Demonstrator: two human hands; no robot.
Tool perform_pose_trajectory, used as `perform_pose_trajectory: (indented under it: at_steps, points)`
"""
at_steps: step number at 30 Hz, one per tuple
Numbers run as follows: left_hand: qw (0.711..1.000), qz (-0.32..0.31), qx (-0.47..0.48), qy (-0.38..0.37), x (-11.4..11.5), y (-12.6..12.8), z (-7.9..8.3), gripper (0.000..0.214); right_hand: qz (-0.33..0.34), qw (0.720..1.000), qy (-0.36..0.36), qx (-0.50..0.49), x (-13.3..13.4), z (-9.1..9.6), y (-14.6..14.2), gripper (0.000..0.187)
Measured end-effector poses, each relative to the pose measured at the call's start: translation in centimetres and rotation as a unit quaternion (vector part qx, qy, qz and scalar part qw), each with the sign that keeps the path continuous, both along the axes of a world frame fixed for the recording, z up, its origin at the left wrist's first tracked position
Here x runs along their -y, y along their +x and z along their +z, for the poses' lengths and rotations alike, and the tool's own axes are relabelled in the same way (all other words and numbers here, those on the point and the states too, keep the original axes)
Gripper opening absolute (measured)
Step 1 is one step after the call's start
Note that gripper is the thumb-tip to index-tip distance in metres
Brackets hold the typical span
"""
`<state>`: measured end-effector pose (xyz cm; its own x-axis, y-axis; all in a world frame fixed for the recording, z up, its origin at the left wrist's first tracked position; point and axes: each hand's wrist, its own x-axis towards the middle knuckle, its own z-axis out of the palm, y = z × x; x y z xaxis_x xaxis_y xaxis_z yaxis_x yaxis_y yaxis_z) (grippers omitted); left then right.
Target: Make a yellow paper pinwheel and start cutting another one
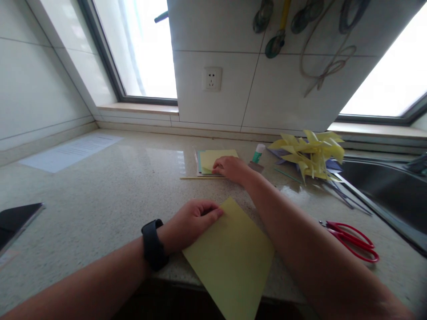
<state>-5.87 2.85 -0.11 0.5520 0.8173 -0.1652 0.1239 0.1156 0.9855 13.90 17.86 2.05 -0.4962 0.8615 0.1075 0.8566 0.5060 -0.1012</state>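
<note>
My left hand [196, 220], with a black watch [154, 244] on its wrist, pinches a square yellow sheet of paper [235, 253] between thumb and fingers near its upper left edge. That sheet hangs partly over the front edge of the counter. Farther back, my right hand [231, 169] is at a stack of yellow paper [213, 158], its fingers curled down on the lower right part. A light blue edge shows under the stack. One thin wooden stick [196, 178] lies in front of it. Just right of that hand stands a glue stick [258, 153] with a white cap.
Yellow paper pinwheels [312, 153] lie at the back right beside the sink [383, 191]. Red-handled scissors [353, 240] rest right of my right forearm. A printed sheet [71, 153] lies at the back left, a dark flat device [20, 222] at the left edge.
</note>
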Motion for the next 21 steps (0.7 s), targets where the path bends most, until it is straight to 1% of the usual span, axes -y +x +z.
perform_pose_trajectory:
  at_steps: [6,14,21]
  points:
    - [1.0,-0.005,0.002,-0.006,0.1,0.0,0.2,0.035,-0.044,0.999,0.008,-0.009,0.2,-0.2,-0.1,0.032]
    - [1.0,-0.009,0.0,-0.002,0.0,0.1,0.3,0.033,-0.101,0.992,0.042,-0.063,0.6,-0.9,-0.4,0.032]
    - [1.0,-0.013,-0.007,0.005,0.3,0.2,0.8,0.031,-0.1,0.988,0.07,-0.092,1.9,-1.6,-0.3,0.032]
